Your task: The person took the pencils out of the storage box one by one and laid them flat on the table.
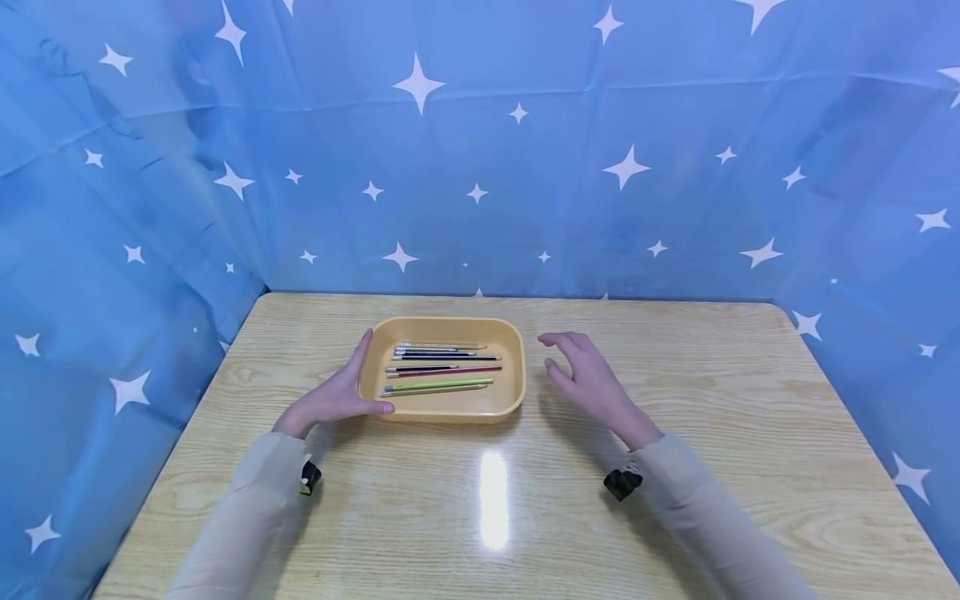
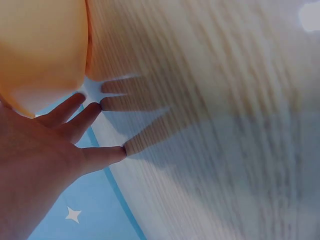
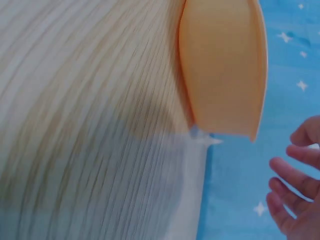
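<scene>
A shallow yellow-orange tray [image 1: 450, 414] with rounded corners stands on the wooden table. Several pencils [image 1: 442, 387] lie inside it, roughly side by side, in black, red, green and gold. At the tray's left end is my left hand [image 1: 341, 392], its thumb over the front left corner and its fingers reaching along the left rim. In the left wrist view the lower fingers [image 2: 75, 117] extend straight and spread beside the tray wall. My right hand [image 1: 592, 382] hovers past the tray's right end, apart from it, fingers loosely bent and holding nothing.
Light wood-grain table [image 1: 712, 375] surrounds the tray. A blue curtain [image 1: 525, 167] with white stars hangs along the back and both sides. A bright light reflection shows on the tabletop in front of the tray. Each wrist wears a small black device.
</scene>
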Demonstrator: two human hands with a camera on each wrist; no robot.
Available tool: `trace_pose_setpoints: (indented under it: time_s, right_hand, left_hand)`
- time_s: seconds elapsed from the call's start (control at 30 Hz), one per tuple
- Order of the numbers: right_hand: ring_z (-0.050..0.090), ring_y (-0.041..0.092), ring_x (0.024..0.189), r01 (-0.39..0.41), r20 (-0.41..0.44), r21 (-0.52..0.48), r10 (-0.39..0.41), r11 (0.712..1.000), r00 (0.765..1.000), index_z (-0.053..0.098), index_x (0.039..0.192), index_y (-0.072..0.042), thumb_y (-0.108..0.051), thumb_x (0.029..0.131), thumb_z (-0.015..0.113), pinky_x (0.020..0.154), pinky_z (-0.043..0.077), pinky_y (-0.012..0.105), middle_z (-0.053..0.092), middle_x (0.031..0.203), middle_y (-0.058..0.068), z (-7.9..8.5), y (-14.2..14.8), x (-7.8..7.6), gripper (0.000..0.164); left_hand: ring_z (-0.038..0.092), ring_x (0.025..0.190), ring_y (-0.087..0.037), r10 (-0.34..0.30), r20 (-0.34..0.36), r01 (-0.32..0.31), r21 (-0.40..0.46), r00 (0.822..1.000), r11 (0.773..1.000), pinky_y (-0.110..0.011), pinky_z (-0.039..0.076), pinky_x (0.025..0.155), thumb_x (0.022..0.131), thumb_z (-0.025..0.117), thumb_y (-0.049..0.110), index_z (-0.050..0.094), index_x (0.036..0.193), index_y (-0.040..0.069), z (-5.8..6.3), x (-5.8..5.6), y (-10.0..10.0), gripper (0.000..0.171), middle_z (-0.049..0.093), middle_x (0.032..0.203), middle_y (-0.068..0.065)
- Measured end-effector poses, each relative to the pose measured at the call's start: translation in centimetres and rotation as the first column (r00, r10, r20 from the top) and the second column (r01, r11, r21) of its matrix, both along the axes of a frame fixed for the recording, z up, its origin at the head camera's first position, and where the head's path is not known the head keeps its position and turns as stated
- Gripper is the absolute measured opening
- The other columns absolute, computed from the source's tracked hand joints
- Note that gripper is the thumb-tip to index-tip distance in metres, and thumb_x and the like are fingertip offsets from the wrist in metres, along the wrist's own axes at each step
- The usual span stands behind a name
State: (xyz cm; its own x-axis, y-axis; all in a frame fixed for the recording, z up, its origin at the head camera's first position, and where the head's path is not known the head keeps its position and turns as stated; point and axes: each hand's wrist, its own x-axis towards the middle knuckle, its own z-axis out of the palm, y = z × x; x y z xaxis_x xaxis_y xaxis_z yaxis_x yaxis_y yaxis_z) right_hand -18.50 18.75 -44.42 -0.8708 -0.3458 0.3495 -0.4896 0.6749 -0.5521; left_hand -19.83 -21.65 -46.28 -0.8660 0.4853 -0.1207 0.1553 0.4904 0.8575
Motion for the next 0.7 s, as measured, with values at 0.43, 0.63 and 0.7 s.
trace_pose_setpoints:
  time_s: [0.43, 0.63, 0.7]
  right_hand:
    - [0.054, 0.025, 0.109, -0.064, -0.019, -0.053, 0.063, 0.997, 0.998, 0.063, 0.118, -0.003, -0.008, 0.094, 0.058, 0.09, 0.046, 0.043, 0.064, 0.11, 0.007, 0.3, -3.6, -0.3, 0.026]
    - [0.057, 0.025, 0.102, -0.115, 0.021, -0.104, 0.117, 0.988, 0.993, 0.065, 0.115, -0.002, -0.006, 0.093, 0.058, 0.085, 0.048, 0.043, 0.066, 0.105, 0.007, 0.6, -5.0, -0.5, 0.024]
    - [0.059, 0.024, 0.099, -0.127, 0.048, -0.135, 0.134, 0.983, 0.99, 0.066, 0.114, -0.002, -0.005, 0.093, 0.058, 0.082, 0.049, 0.045, 0.067, 0.105, 0.008, 0.8, -5.4, -0.5, 0.022]
  left_hand:
    - [0.024, 0.137, -0.044, 0.014, 0.01, -0.014, -0.041, 1.0, 0.999, -0.057, 0.021, 0.11, 0.077, 0.082, 0.032, -0.02, 0.152, 0.016, 0.1, 0.0, -0.1, 0.128, 0.006, 0.155, -0.03]
    - [0.022, 0.138, -0.044, 0.017, 0.018, -0.016, -0.03, 1.0, 0.999, -0.056, 0.018, 0.111, 0.076, 0.084, 0.03, -0.02, 0.152, 0.013, 0.2, 0.0, 0.1, 0.13, 0.003, 0.156, -0.029]
    - [0.022, 0.138, -0.044, 0.016, 0.017, -0.016, -0.026, 1.0, 1.0, -0.056, 0.018, 0.111, 0.075, 0.084, 0.029, -0.02, 0.152, 0.011, 0.2, 0.0, 0.1, 0.13, 0.001, 0.156, -0.029]
